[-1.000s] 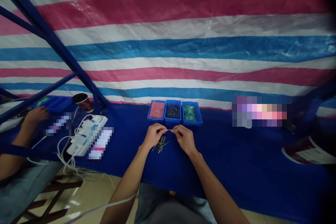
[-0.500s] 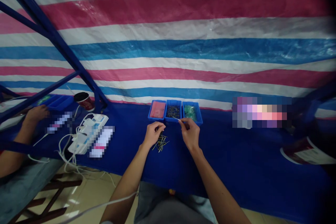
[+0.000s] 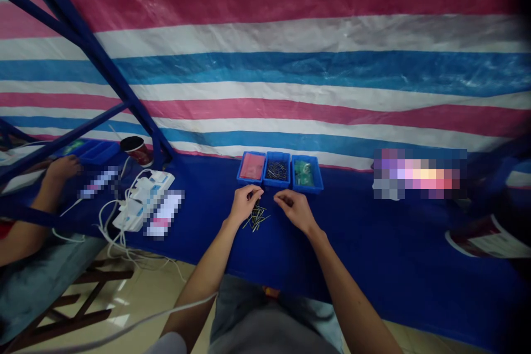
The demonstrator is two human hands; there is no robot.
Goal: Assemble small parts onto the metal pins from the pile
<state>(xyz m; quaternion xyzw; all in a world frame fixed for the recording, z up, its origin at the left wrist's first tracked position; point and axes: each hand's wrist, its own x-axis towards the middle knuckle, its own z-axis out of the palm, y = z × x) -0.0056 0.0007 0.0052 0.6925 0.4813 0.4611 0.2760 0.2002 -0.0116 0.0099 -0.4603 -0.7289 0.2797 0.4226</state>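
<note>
My left hand (image 3: 244, 204) is closed in a pinch above a small loose pile of thin metal pieces (image 3: 258, 221), which look like nails or long screws. Anything between those fingertips is too small to make out. A little to the right, my right hand (image 3: 295, 207) hovers over the table, thumb and fingers drawn together. I cannot see what it holds, if anything. Just beyond both hands, three blue trays stand side by side: the left tray (image 3: 251, 181) has pink packets (image 3: 253, 166), the middle one dark thin metal pieces (image 3: 277, 170), the right one green packets (image 3: 305, 173).
To the left lie a white power strip (image 3: 143, 199) with cables and a blurred-out phone-like object (image 3: 165, 214). A dark red cup (image 3: 136, 152) stands behind them by a blue frame post. Another person's hand (image 3: 64, 168) is at far left. Another container (image 3: 489, 238) is at right.
My right hand pulled away from my left with a thin pale piece, reached the middle and right trays' front edges, then came back lower. That piece no longer shows. My left hand stays by the pile.
</note>
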